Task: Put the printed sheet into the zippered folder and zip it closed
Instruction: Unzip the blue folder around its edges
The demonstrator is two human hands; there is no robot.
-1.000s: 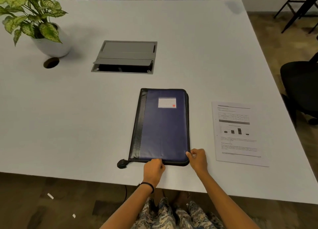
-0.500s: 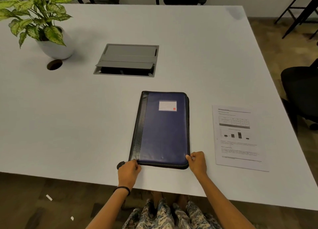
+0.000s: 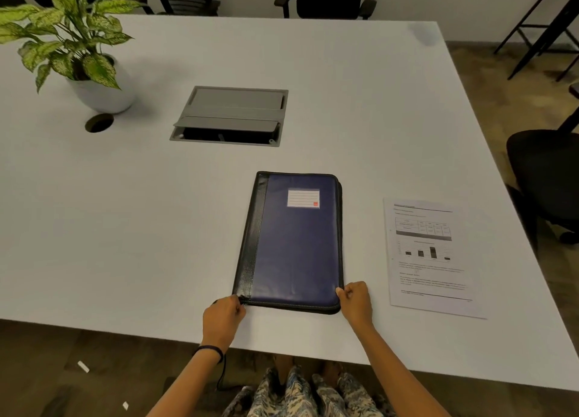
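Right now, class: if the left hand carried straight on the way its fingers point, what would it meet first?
The zippered folder. The left hand pinches its near left corner, fingers aimed right along the near edge, so it would probably press into the folder at once.

Both forearms are bare. A thin black band (image 3: 209,350) encircles the wrist of the left hand (image 3: 223,314). A blue, grey and cream patterned fabric garment (image 3: 300,394) covers the lap.
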